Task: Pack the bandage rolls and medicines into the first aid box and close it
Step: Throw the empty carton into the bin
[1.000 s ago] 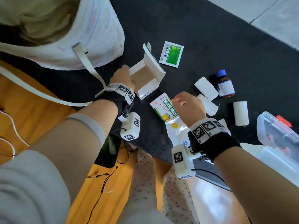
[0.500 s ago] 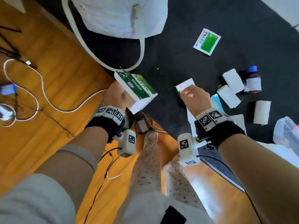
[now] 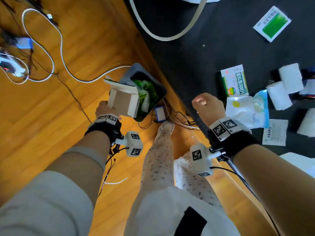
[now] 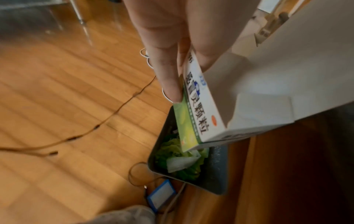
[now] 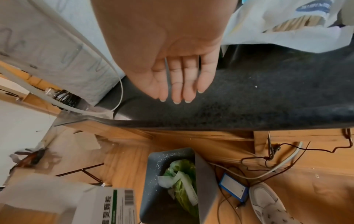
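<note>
Left hand [image 3: 105, 109] fingers [image 4: 168, 78] pinch an opened cardboard medicine box [image 3: 123, 101] over a dark bin [image 3: 136, 69] of crumpled green wrappers; right hand [image 5: 172, 63] hangs flat, fingers together, above the felt-covered desk [image 3: 213, 48]

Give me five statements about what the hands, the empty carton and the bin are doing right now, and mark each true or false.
1. The left hand grips an opened, empty medicine carton. True.
2. The carton is held over a dark bin that stands on the wooden floor. True.
3. The bin holds bandage rolls. False: green leafy scraps lie in it; the white bandage rolls lie on the dark table mat.
4. The right hand pinches a green sachet. False: it holds nothing, its fingers straight above the mat.
5. A green and white medicine box lies on the mat beyond the right hand. True.
</note>
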`<state>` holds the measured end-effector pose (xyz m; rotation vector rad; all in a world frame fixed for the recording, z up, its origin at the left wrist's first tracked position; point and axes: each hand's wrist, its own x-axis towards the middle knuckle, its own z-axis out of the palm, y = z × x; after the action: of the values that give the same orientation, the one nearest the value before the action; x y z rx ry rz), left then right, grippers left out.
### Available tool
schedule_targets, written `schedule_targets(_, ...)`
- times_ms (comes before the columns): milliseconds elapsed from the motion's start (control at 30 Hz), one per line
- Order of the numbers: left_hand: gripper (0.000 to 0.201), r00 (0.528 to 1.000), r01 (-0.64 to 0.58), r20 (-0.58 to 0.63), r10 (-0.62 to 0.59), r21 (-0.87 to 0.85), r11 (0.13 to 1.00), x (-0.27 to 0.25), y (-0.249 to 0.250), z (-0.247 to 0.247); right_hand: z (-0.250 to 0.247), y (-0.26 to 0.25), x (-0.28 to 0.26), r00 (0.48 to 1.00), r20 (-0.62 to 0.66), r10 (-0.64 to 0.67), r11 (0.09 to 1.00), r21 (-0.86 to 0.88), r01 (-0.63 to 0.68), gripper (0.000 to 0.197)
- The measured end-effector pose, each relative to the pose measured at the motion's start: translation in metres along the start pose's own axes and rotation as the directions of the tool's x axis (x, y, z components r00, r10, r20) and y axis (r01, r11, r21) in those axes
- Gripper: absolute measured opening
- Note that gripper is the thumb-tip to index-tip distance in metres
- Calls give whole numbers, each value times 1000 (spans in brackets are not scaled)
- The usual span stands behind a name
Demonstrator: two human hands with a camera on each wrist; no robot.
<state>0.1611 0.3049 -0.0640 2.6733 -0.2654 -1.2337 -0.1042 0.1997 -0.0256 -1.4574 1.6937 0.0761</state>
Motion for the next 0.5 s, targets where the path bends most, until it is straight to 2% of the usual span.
schedule_targets(100,51,997,63,45,-54,-231,971,6,11,3,-1,-1,4,1000,-8,-3,1000,5,3,17)
schedule_targets(167,52,994,95,81,-72,-329,940,-5,22,4,-3,-1,6,1000,-17,-3,1000,17,3,14)
schedule_targets(267,24,971,185,230,-68,-538,823,-26,35,3,-10,-2,3,999,-36,-14,999,33,15,11)
schedule_targets(300,21,955,228,289,-71,-560,796,-33,41,3,-14,-1,0,999,-42,-15,999,47,17,12)
schedule_targets(333,20,932,263,357,-64,-544,796,-37,49,4,-18,0,-4,999,-49,-12,998,61,15,14)
schedule_targets(400,26,872,253,489,-11,-431,866,-51,67,7,-29,5,-13,998,-69,-3,997,81,8,17)
schedule_targets(467,28,839,146,539,69,-347,926,-73,85,23,-43,17,-22,996,-94,8,994,109,2,18)
schedule_targets(500,28,842,69,525,124,-333,940,-85,91,34,-51,25,-27,994,-104,16,993,122,-3,18)
